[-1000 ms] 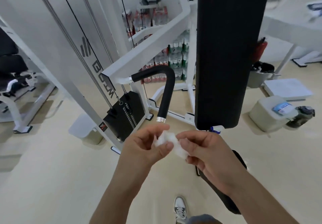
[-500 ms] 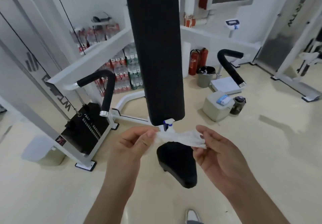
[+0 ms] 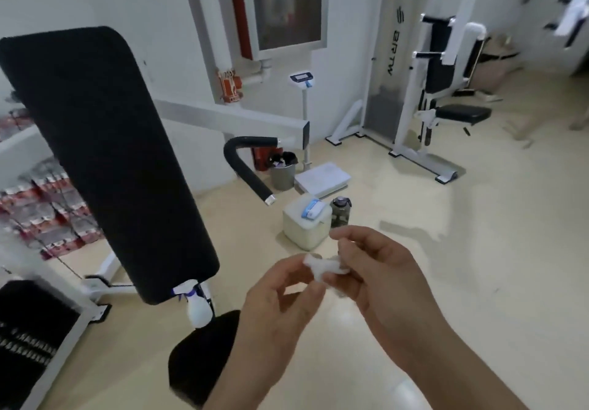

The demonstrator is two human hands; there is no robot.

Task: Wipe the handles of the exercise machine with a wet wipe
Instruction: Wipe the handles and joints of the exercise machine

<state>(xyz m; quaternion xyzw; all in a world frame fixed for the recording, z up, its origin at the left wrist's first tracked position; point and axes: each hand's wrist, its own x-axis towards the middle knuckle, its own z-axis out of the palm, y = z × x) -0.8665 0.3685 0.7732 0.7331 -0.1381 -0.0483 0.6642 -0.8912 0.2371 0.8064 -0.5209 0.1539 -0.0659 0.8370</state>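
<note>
Matt black foam handle [image 3: 245, 167], glossy cream floor [image 3: 478, 250].

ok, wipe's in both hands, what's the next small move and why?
Likely let the left hand release and carry the wipe in the right hand toward the curved black handle. Both hands pinch the bunched wipe well short of the handle, which nothing touches yet.

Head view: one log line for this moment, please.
stage: wipe in hand, pre-contact | left hand: pinches wet wipe | right hand: pinches wet wipe | handle: untouched, beyond hands
</note>
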